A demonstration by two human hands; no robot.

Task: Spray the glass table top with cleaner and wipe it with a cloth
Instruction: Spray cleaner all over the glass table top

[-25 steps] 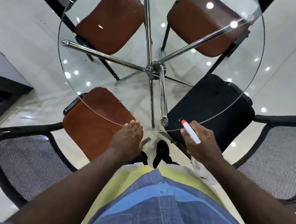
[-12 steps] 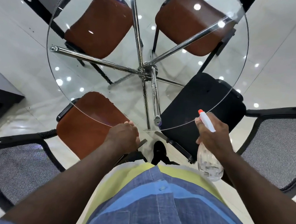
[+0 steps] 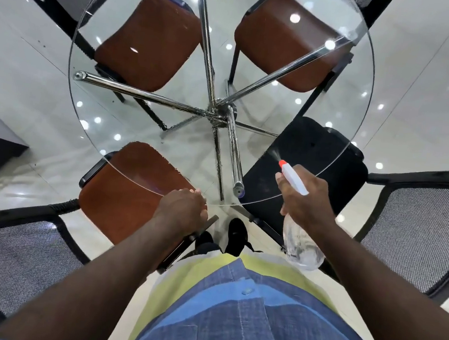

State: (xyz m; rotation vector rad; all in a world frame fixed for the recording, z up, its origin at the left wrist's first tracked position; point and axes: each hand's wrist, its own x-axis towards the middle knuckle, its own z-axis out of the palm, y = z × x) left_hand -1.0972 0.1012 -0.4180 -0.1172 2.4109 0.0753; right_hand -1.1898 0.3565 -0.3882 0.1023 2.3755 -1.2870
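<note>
Spray bottle (image 3: 295, 179) is held in my right grip (image 3: 304, 203), whose fingers are curled round the neck just under the white head. The clear body hangs below the grip, toward my shirt (image 3: 243, 324). The orange nozzle points away from the grip over the near edge of the glass table top (image 3: 150, 126), and a thin mist (image 3: 274, 155) fans out just ahead of it.

Off to the side of that grip, the left grip (image 3: 183, 209) sits at the table's near rim, knuckles up and fingertips curled onto the glass edge. From this angle I can't tell whether it pinches the rim or has anything under it.

Through the glass beyond both grips I see the chrome legs (image 3: 232, 148) meeting at a hub. A black chair (image 3: 314, 148) lies under the spraying grip and a brown seat (image 3: 129, 196) beside the left one. Two more brown seats are farther out, and mesh chairs (image 3: 419, 231) flank me on both sides.
</note>
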